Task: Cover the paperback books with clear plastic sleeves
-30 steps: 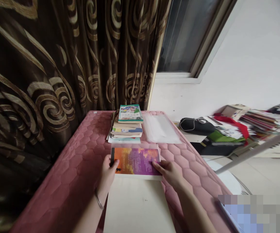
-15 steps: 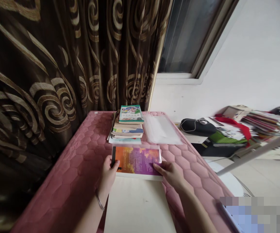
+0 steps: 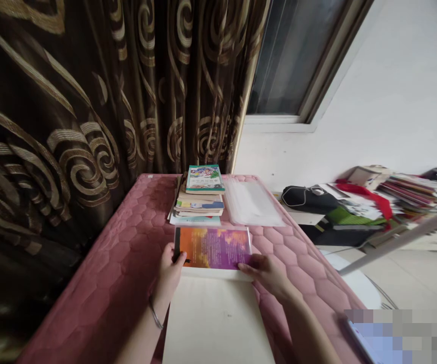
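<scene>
A book (image 3: 214, 247) with an orange and purple cover lies between my hands, its printed side facing up and a clear plastic edge showing along its top and right. My left hand (image 3: 173, 260) holds its left edge, thumb on top. At the lower right corner my right hand (image 3: 265, 270) grips it, thumb on the cover and the other fingers partly hidden. Under the book's near edge a pale board (image 3: 218, 323) stretches towards me. Beyond the book stands a stack of books (image 3: 200, 197), topped by one with a green-edged picture cover.
Clear plastic sleeves (image 3: 254, 202) lie right of the stack on the pink quilted surface (image 3: 127, 283). A patterned brown curtain (image 3: 146, 101) hangs at the left. On the right are a black pouch (image 3: 309, 198), piled papers (image 3: 411, 194) and a slanting grey pole (image 3: 400, 240).
The book's cover has shifted slightly away from me, and more of the white strip below it shows. My right thumb sits a little lower on it. My left hand is nearly still.
</scene>
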`<state>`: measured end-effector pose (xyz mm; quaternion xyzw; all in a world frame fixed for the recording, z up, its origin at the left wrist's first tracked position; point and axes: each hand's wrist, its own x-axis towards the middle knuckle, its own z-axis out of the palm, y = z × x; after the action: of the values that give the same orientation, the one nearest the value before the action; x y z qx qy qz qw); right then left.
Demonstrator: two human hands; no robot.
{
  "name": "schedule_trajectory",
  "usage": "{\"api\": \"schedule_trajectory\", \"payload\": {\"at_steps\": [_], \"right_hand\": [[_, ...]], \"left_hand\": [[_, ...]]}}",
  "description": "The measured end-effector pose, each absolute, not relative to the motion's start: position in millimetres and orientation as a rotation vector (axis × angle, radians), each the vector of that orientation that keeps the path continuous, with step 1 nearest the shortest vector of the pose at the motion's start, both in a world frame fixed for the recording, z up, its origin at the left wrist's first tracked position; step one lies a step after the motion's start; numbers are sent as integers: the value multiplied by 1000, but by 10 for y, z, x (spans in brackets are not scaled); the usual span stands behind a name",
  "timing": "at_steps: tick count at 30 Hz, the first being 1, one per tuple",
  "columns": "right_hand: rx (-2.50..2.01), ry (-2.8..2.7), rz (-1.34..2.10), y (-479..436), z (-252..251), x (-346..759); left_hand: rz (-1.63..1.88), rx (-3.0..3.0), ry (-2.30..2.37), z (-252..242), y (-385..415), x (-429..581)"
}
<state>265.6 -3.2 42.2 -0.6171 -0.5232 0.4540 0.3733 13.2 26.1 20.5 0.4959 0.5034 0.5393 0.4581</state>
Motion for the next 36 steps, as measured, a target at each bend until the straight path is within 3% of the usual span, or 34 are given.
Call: {"api": "schedule_trajectory", "payload": {"at_steps": [15, 22, 30, 36], "right_hand": [[-1510, -1420, 1129, 3, 268, 2724], [-1639, -1483, 930, 8, 277, 2702], [-1460, -1462, 1175, 4, 246, 2747], [-1539, -1478, 1030, 26, 174, 2747]], "left_hand": [[1267, 1297, 1238, 85, 350, 62], [1280, 1299, 1317, 72, 316, 76], [1297, 1280, 1325, 119, 297, 123], [1295, 1313, 1310, 113, 303, 105]]}}
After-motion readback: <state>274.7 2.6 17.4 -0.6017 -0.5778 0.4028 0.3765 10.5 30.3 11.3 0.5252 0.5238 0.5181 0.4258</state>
